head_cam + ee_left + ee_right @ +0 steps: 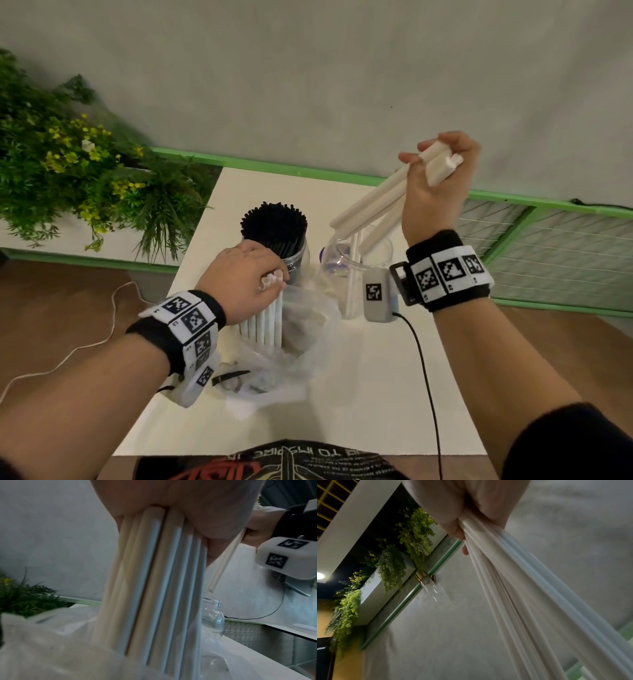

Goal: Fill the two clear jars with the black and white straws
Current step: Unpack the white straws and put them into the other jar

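Note:
Two clear jars stand at the back of the white table point(359, 394). The left jar point(294, 262) is packed with black straws point(274, 224). The right jar point(363, 260) holds a few white straws. My left hand point(250, 274) grips the tops of a bundle of white straws point(265, 325) standing upright in a clear plastic bag point(301, 342); the same bundle point(154, 588) fills the left wrist view. My right hand point(438, 178), raised above the right jar, holds several white straws point(373, 205) slanting down toward the jar's mouth, seen blurred as white straws point(530, 601) in the right wrist view.
A green-framed wire panel point(548, 253) lies to the right of the table. A planter with green foliage and yellow flowers point(68, 164) sits at the left. A black cable point(428, 377) crosses the table's right side. A white cord point(85, 342) trails on the wooden floor.

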Motion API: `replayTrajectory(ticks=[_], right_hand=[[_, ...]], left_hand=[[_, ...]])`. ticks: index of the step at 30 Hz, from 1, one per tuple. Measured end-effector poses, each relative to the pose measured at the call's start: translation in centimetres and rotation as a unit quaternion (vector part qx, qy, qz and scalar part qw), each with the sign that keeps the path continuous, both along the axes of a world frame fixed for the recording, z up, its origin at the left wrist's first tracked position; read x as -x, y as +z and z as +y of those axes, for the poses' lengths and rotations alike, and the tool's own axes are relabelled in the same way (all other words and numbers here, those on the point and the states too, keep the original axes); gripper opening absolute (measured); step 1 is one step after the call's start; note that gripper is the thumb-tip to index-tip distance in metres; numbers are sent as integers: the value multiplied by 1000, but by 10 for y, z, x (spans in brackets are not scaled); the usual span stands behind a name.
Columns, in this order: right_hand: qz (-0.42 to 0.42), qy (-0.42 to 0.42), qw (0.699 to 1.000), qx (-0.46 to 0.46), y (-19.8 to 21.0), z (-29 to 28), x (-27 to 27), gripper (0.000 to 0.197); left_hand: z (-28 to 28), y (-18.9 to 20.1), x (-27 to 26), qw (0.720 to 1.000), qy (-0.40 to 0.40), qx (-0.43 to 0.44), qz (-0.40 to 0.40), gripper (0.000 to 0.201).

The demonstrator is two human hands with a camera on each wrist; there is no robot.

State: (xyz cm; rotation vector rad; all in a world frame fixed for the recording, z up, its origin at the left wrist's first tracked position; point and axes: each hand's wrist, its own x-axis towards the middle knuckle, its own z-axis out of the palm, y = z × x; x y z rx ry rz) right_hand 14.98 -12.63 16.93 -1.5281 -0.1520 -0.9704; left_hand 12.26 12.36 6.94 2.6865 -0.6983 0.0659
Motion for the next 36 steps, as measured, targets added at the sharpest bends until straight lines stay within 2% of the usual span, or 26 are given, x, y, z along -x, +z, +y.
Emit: replayTrajectory(ticks=[5,10,15,18,25,28,31,34,36], right_hand=[[26,-14,1000,6,-12,-21,-22,40],[152,15,987,39,-64,-23,-38,46],[265,48,957,108,-113,-21,-51,25],[304,77,939,141,-125,-20,-59,21],[286,66,944,153,-121,-30,-74,24],[257,44,941,216,-122,-38,-82,35],[248,27,917,311,-125,-46,-87,50],[238,33,911,334,-128,-52,-88,67],[232,36,902,363,-128,-53,-90,67]], left_hand=[[-7,1,-1,1000,17,-3,-4,32],[-6,1,-2,999,35,13,-3,27],[-7,0,-1,999,45,20,-21,28],[-7,0,-1,998,51,17,-23,27],[-6,0,-1,998,58,16,-22,24],[-5,-1,-1,998,59,20,-23,22],[-6,-1,-1,998,57,21,-26,21],[-6,-1,0,998,54,26,-28,22],[-6,-1,0,998,53,29,-28,24]])
